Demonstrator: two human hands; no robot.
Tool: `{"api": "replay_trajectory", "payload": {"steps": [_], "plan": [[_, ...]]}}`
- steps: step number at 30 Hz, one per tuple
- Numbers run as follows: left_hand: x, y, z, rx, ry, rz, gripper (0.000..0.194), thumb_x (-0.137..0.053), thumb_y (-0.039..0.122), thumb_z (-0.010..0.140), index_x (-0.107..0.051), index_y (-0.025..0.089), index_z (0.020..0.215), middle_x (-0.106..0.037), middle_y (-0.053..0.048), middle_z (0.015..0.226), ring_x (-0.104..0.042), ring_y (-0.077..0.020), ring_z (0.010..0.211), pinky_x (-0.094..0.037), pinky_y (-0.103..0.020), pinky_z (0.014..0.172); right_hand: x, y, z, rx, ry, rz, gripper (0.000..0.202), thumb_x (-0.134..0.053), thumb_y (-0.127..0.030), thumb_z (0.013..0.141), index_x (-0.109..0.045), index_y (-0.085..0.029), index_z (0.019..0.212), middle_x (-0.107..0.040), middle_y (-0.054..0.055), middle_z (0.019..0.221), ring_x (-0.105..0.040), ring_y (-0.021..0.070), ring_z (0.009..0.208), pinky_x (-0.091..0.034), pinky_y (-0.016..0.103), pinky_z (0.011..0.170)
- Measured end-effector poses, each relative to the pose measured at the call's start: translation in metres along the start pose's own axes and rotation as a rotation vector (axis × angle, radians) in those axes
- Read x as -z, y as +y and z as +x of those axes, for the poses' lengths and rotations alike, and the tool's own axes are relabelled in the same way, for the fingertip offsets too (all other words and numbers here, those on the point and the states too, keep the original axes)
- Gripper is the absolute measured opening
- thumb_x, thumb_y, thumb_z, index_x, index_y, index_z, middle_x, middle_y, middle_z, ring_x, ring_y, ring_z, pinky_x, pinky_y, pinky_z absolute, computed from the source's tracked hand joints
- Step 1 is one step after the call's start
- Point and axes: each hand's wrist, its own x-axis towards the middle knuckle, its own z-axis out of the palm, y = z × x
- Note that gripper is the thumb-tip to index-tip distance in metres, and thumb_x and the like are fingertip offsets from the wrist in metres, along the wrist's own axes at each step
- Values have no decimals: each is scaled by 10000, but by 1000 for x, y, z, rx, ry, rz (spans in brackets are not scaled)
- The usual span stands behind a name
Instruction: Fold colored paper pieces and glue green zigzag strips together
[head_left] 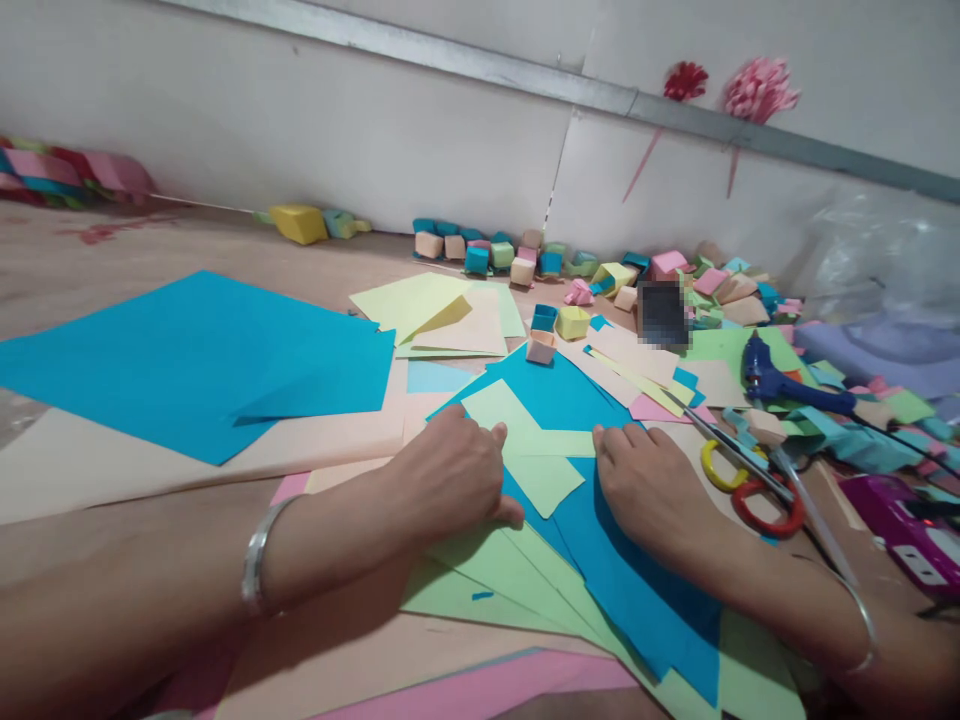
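A narrow light green paper strip point(564, 443) runs between my hands, over a light green paper piece point(544, 485) lying on blue paper point(577, 385). My left hand point(450, 475) is closed at the strip's left end, its fingers curled and thumb sticking out; the hand hides that end. At the strip's right end, my right hand point(649, 485) has its fingertips pressed together on it. Light green sheets point(517, 580) lie below my left hand. Scissors with yellow and red handles point(765, 505) rest just right of my right hand.
Large blue sheets point(187, 360) lie left. Small folded paper boxes point(541, 347) stand ahead, with several more along the wall. A blue glue gun point(795, 385), a magenta power strip point(907, 535) and paper scraps crowd the right. Paper flowers point(761, 90) hang at the metal rail.
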Motion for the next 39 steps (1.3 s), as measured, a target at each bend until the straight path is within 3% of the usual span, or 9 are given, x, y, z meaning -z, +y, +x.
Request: {"api": "replay_trajectory", "payload": {"steps": [9,12,16,21,25,28,31,35,39], "plan": [[4,13,-6,49,31,46,641,-531,702,813,-621,128,542,-497,-75,561,-431,-173,483,-222,-309,510,3,11,-4,-110,-25,38,208,-508,-10,776,-642,-143,689,-610,129,723,-526,254,674,-287,356,587],[4,12,-5,26,40,72,632,-534,701,807,-625,132,548,-521,-78,595,-433,-162,477,-228,-311,516,-6,27,1,-195,129,124,224,-469,-39,855,-680,-106,887,-656,163,885,-572,271,822,-388,360,685],[5,10,-4,-6,33,93,623,-521,688,828,-623,142,545,-532,-81,584,-479,-184,494,-230,-310,510,-23,38,12,-74,255,566,292,-485,-174,937,-618,-136,1194,-659,142,1137,-583,246,1039,-462,357,848],[3,5,-3,40,76,59,690,-468,782,794,-637,127,654,-570,-82,607,-521,-199,532,-272,-316,537,-22,37,13,-94,40,859,167,-557,-189,870,-670,-153,988,-659,68,882,-592,190,830,-443,301,724],[0,0,-1,122,341,10,565,-499,678,869,-613,130,796,-596,-72,704,-537,-203,642,-324,-321,593,-10,41,12,-346,-46,1117,142,-564,-229,806,-574,-176,675,-516,-25,607,-459,125,585,-319,248,545],[0,-2,0,161,594,-242,389,-523,534,929,-549,161,822,-591,-47,774,-519,-180,694,-364,-303,617,-3,41,12,-560,-70,1646,154,-632,-284,755,-527,-191,691,-475,-56,561,-384,84,498,-248,221,470],[0,-1,2,284,690,-698,307,-623,460,880,-499,183,845,-573,-25,822,-524,-159,726,-419,-274,616,1,31,11,-633,-145,2043,211,-700,-315,716,-535,-183,725,-578,-19,588,-398,66,467,-239,210,435],[-2,5,7,335,508,-1297,349,-721,413,770,-577,173,978,-626,-59,970,-610,-182,867,-517,-306,721,5,8,7,-535,-263,2088,273,-729,-372,728,-612,-147,828,-684,47,689,-462,64,456,-310,196,421],[-1,18,6,204,262,-1461,290,-707,337,753,-673,167,986,-659,-50,920,-631,-182,840,-517,-307,724,11,-13,2,-352,-348,2017,342,-683,-474,796,-615,-139,809,-599,-14,517,-433,56,374,-326,187,380]]}}
